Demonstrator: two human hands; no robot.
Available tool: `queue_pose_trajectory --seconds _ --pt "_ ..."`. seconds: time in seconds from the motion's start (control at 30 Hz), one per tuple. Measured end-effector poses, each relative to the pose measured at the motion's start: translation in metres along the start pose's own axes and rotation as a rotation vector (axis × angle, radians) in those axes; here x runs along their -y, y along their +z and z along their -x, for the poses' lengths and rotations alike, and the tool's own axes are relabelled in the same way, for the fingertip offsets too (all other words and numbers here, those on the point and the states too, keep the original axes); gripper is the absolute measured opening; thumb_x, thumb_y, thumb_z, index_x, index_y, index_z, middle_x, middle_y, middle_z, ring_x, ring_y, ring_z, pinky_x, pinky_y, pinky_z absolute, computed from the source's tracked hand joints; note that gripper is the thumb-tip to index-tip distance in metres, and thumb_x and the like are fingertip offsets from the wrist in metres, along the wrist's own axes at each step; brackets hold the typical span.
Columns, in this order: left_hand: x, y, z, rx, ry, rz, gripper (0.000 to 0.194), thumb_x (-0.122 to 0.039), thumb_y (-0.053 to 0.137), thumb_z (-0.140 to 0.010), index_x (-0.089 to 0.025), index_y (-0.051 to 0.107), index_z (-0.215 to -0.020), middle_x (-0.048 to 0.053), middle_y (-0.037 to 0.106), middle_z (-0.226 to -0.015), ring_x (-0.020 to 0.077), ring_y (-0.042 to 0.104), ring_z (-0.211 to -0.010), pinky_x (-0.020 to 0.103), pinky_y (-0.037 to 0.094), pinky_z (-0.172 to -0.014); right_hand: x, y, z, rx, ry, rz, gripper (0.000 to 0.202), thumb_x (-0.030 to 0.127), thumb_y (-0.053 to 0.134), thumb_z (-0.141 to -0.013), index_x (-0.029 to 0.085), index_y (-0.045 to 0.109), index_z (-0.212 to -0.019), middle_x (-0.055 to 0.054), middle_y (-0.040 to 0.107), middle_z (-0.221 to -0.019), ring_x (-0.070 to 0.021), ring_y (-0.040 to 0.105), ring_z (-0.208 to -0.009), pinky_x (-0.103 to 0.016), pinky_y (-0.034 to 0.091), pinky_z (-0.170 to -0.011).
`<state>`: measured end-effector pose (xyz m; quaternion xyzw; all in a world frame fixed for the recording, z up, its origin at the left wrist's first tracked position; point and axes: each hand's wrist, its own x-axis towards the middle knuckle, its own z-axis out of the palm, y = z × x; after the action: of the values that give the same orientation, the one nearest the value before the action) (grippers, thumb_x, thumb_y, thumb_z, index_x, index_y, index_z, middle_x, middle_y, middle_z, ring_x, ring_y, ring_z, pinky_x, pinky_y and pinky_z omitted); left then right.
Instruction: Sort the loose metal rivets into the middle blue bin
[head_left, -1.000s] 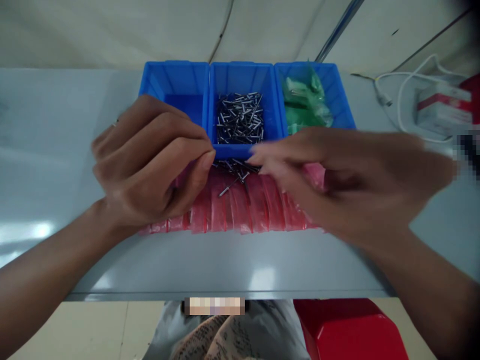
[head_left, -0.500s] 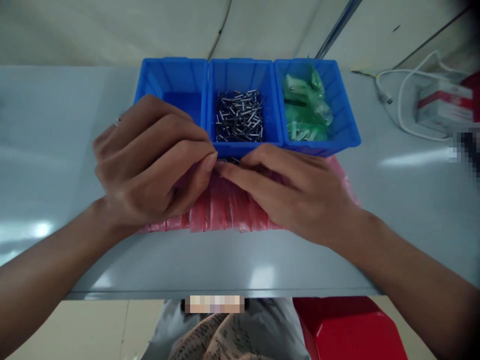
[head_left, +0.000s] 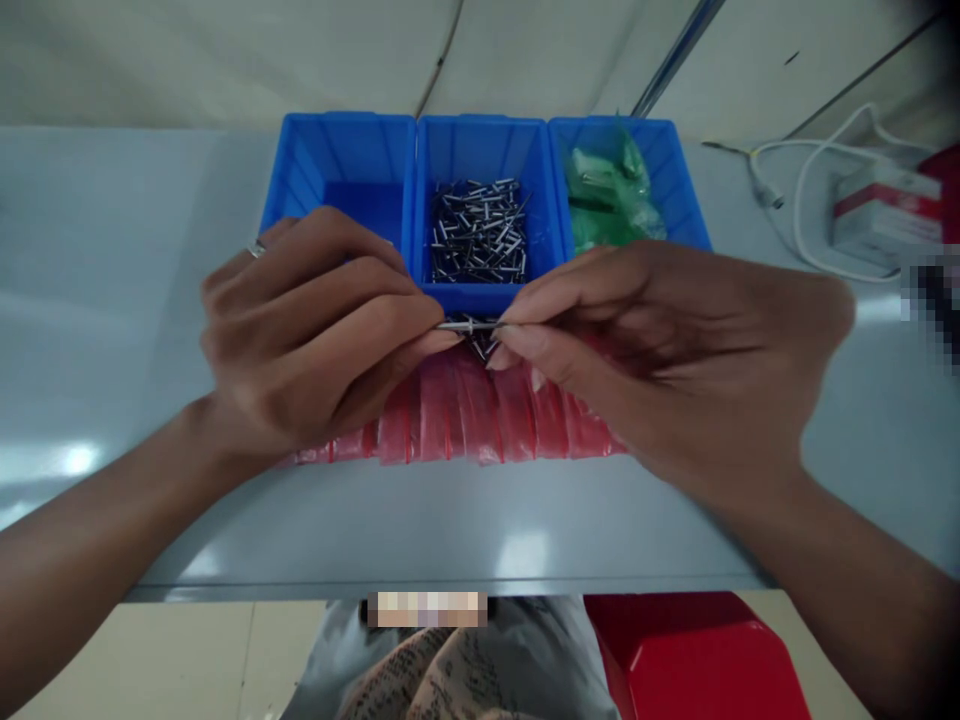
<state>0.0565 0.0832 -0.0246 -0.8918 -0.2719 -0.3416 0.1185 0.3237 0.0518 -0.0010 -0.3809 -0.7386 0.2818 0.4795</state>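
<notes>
A thin metal blind rivet (head_left: 470, 326) lies level between my hands, its small flange showing near the middle. My left hand (head_left: 311, 335) pinches one end between thumb and forefinger. At the other end, the thumb and fingertips of my right hand (head_left: 675, 365) are closed on it. Just behind and below, some more metal rivets (head_left: 480, 349) show between the hands, partly hidden. Under both hands lies a row of pink plastic bags (head_left: 476, 415) with red edges. Behind them, the middle blue bin (head_left: 491, 300) contains a heap of similar rivets (head_left: 480, 235).
A left blue bin (head_left: 345, 150) and a right blue bin (head_left: 686, 185) flank the middle one. Green plastic bags (head_left: 600, 215) sit in the right bin. A white cable (head_left: 799, 210) and a red-and-white box (head_left: 885, 215) are at far right. A red stool (head_left: 705, 660) stands below the table edge.
My right hand has turned palm more toward me and drawn to the right, uncovering the rivet between the fingertips. My left hand has shifted slightly right and down.
</notes>
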Motion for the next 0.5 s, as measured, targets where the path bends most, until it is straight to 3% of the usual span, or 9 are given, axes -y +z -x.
queue_pose_trajectory --seconds 0.1,0.27,0.4,0.5 --pt "-0.008 -0.004 -0.002 0.017 -0.029 0.015 0.045 -0.023 0.072 -0.098 -0.048 0.071 -0.136 0.002 0.082 -0.105 0.0361 0.081 -0.1 0.063 0.07 -0.08 0.001 0.003 -0.001 -0.06 0.086 -0.2 0.019 0.01 0.089 -0.092 0.028 0.085 -0.099 0.008 0.085 -0.087 -0.0154 0.083 -0.074 -0.032 0.075 -0.072" --pt "-0.016 -0.009 -0.008 0.096 -0.173 0.009 0.034 -0.024 0.069 -0.102 -0.047 0.069 -0.127 0.003 0.082 -0.105 0.0335 0.081 -0.107 0.062 0.073 -0.084 0.0 0.006 -0.002 -0.075 0.106 -0.273 0.026 0.006 0.091 -0.088 0.029 0.088 -0.1 0.008 0.086 -0.087 -0.0143 0.083 -0.07 -0.027 0.075 -0.069" --pt "-0.013 -0.007 -0.006 0.017 -0.038 0.035 0.045 -0.017 0.063 -0.096 -0.047 0.07 -0.128 0.006 0.08 -0.096 0.0374 0.081 -0.099 0.066 0.066 -0.069 -0.001 0.007 -0.001 -0.094 0.139 -0.298 0.027 0.006 0.091 -0.088 0.031 0.088 -0.098 0.01 0.086 -0.086 -0.0152 0.083 -0.07 -0.028 0.075 -0.066" --pt "-0.011 -0.005 -0.003 0.052 -0.073 0.023 0.058 -0.02 0.069 -0.094 -0.05 0.064 -0.143 0.005 0.08 -0.097 0.0374 0.082 -0.1 0.067 0.066 -0.068 -0.003 0.008 0.0 -0.115 0.137 -0.344 0.023 0.008 0.092 -0.088 0.028 0.088 -0.099 0.008 0.087 -0.087 -0.0158 0.083 -0.069 -0.029 0.073 -0.061"
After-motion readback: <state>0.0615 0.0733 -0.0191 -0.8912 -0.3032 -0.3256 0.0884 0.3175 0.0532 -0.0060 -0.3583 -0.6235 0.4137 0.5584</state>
